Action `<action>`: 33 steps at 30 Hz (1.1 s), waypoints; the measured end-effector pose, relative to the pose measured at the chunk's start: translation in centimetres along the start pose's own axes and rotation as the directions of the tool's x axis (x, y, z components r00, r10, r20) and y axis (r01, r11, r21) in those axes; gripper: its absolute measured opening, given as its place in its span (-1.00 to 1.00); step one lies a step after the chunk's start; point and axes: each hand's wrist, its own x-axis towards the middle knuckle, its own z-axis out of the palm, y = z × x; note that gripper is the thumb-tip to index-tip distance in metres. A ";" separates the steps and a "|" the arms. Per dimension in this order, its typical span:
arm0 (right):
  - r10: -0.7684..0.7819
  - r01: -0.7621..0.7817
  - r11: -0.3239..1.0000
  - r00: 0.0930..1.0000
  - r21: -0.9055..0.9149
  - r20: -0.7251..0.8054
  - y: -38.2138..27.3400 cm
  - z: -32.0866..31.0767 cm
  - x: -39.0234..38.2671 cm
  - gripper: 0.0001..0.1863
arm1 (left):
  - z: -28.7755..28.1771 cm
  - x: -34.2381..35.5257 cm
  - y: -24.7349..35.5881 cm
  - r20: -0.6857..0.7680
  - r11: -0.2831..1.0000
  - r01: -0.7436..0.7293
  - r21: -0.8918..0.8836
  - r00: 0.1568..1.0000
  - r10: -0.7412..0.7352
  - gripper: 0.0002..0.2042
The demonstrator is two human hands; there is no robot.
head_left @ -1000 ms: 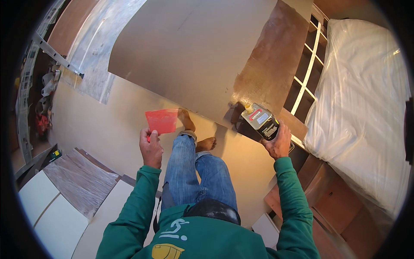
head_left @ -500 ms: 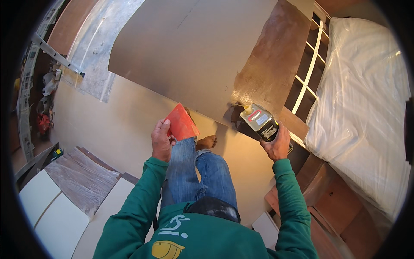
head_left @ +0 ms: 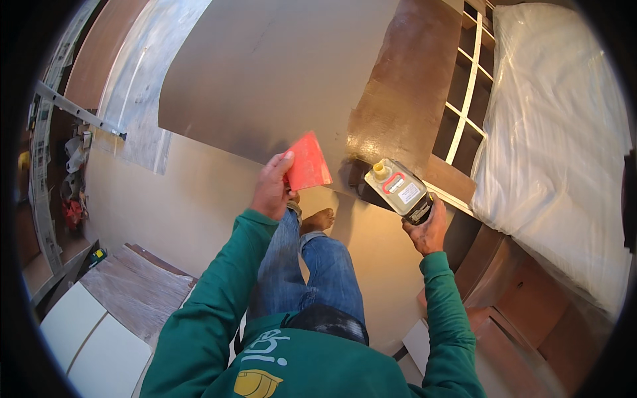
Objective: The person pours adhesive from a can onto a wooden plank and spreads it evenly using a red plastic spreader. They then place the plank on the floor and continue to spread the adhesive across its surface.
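My left hand (head_left: 273, 186) grips a flat red spreader (head_left: 306, 161) near the edge of a large grey-brown board (head_left: 259, 79). My right hand (head_left: 426, 225) is wrapped round a rectangular metal can (head_left: 393, 186) with an open yellow spout, tilted away from me, with a black lower part, a red handle and a label. A dark brown, glossy coated band (head_left: 391, 93) runs along the board's right side. Just beyond the can, a darker patch lies on the board's near corner.
A plastic-covered mattress-like bundle (head_left: 551, 146) and a slotted frame (head_left: 464, 93) stand right. At left are a metal ladder (head_left: 79, 106) and cluttered bags (head_left: 73, 159). Panels (head_left: 93, 335) lie lower left, wooden pieces (head_left: 517, 305) lower right. My bare foot (head_left: 318, 221) is below the board.
My left hand has moved up and rightward with the red spreader, which has turned, bringing it nearer the can. My right hand still holds the can, shifted only slightly.
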 end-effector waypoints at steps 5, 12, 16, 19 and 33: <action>0.095 -0.088 0.966 0.995 0.241 -0.018 1.7 0.4 -2.2 -0.07 | 3.0 4.0 -2.0 0.223 0.939 0.344 -0.006 0.916 -0.334 -0.82; -0.038 0.039 0.994 0.999 0.099 -0.011 0.9 -0.9 -2.6 -0.04 | 6.9 8.5 -2.9 0.170 0.840 0.504 0.202 0.827 -0.537 -0.84; -0.063 0.065 0.997 0.997 0.040 -0.039 0.7 -1.9 -2.3 -0.06 | 7.5 8.4 -5.1 0.119 0.848 0.432 0.306 0.867 -0.485 -0.80; -0.048 0.049 0.998 0.998 0.027 -0.052 0.0 -2.6 -1.9 -0.09 | 6.8 7.7 -6.6 0.053 0.826 0.421 0.375 0.880 -0.472 -0.78; 0.338 -0.187 0.788 0.928 0.587 -0.158 -10.9 1.5 13.7 -0.09 | -7.4 11.0 -6.3 -0.087 0.600 0.117 0.792 0.993 -0.080 -0.69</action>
